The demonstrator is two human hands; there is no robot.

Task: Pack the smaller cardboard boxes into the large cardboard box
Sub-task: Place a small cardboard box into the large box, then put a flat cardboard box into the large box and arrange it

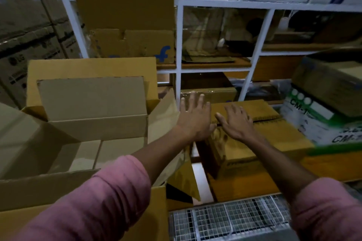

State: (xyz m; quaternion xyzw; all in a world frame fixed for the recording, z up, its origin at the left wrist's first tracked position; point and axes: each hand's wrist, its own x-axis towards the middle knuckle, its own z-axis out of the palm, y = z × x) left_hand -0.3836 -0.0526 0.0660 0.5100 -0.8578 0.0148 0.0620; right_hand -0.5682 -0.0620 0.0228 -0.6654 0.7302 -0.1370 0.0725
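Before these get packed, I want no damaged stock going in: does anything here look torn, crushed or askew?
One thing stands out: the flipkart-marked box on the shelf behind the large cardboard box has a ragged, torn top edge. The small box under both hands looks intact, though the picture is blurred there.

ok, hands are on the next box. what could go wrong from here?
1. Both hands, left and right, lie flat on the small box without gripping it, so it could slip when lifted.
2. The big box's right flap leans toward the small box and may snag it on the way in.
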